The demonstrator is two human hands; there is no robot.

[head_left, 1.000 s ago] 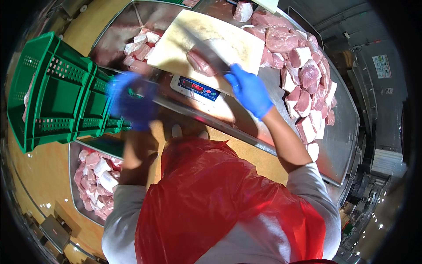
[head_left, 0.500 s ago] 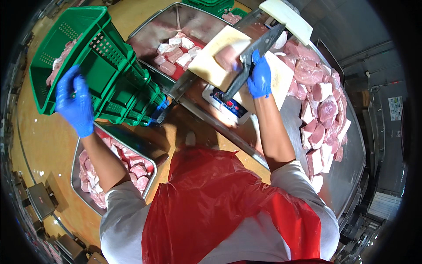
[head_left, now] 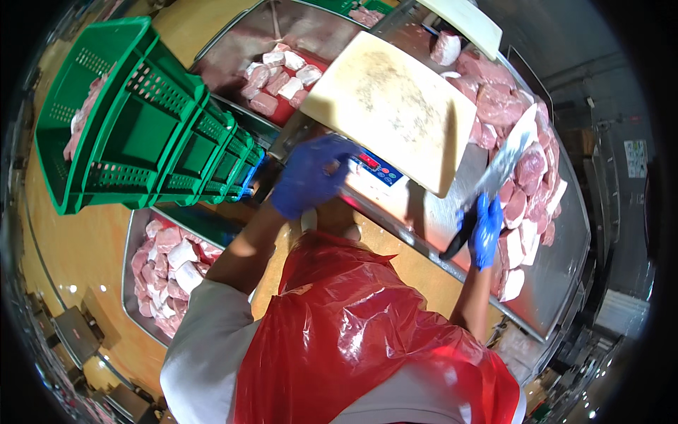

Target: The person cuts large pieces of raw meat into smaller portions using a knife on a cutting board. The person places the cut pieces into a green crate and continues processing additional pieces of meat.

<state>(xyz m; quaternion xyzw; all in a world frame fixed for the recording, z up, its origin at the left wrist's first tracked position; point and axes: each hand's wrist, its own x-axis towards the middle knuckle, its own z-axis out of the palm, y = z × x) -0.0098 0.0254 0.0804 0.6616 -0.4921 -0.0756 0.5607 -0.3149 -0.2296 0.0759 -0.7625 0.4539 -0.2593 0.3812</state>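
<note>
My right hand [head_left: 486, 230], in a blue glove, is closed round the black handle of a large knife [head_left: 514, 150]. Its broad blade points up and away, over the meat pile [head_left: 531, 169] on the steel table. My left hand [head_left: 314, 175], also gloved in blue, hovers just left of the scale's blue panel [head_left: 381, 168]. Its fingers are bent, with a gap showing between them and the thumb, and nothing is visible in it. A white cutting board [head_left: 395, 106], stained in the middle, lies above the scale panel and bears no meat.
Stacked green crates [head_left: 106, 159] stand on the left, the top one holding meat. Below them is a metal tub [head_left: 128, 283] of meat pieces. Another steel tub [head_left: 219, 60] with meat lies beyond. A second white board [head_left: 466, 21] sits at the table's far end.
The knife has swung from over the board to the right, above the meat pile. My left hand has come from the crates toward the scale. The piece on the board is gone from it.
</note>
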